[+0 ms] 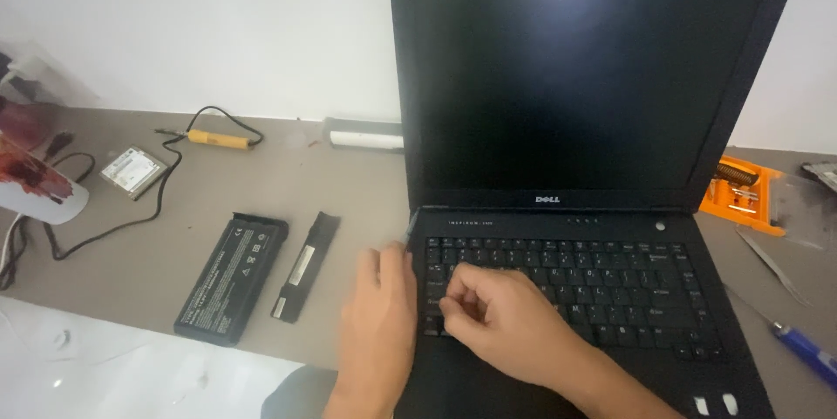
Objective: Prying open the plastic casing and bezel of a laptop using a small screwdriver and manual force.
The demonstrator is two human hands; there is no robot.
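The open black laptop [575, 210] sits at the near edge of the grey surface [261, 175], its dark screen upright against the white wall. The left hand [377, 323] lies flat along the laptop's left edge, fingers extended, gripping nothing. The right hand [506, 319] rests on the keyboard [602, 292] with fingers curled; whether they pinch anything I cannot tell. Left of the hands, with bare surface between, lie a black battery pack [231, 278] and a narrow black strip [305, 265]. Farther back are a hard drive [132, 171] and a soldering iron [216, 137]. An orange tool tray [743, 194] and a blue-handled screwdriver [806, 352] crowd the right side.
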